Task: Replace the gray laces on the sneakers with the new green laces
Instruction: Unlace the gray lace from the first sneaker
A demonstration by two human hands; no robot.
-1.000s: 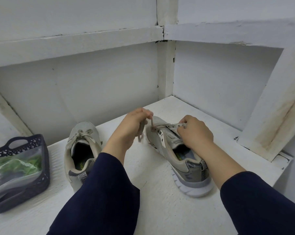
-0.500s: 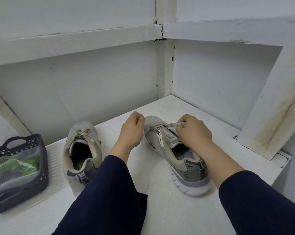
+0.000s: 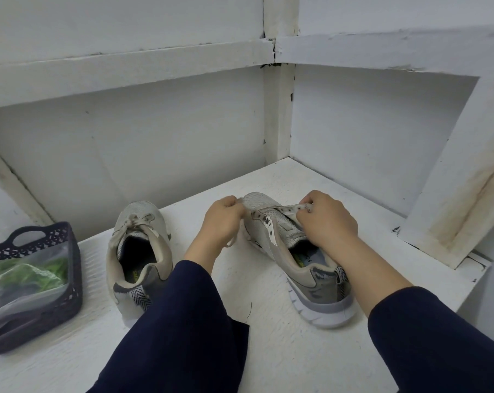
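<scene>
Head view, left hand (image 3: 223, 221) pinching gray lace (image 3: 231, 243), right hand (image 3: 329, 222) gripping sneaker (image 3: 261, 231) eyelet flap, insole (image 3: 304, 258) lettering unreadable

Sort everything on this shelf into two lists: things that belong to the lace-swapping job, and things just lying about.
Belongs: sneaker in hand; its gray lace, pinched by the left hand; right hand gripping its eyelets; laced sneaker; bag of green laces.
Lying about: dark basket holding the bag; thin dark thread on the shelf.

Head view, close, down over shelf (image 3: 282, 350).
</scene>
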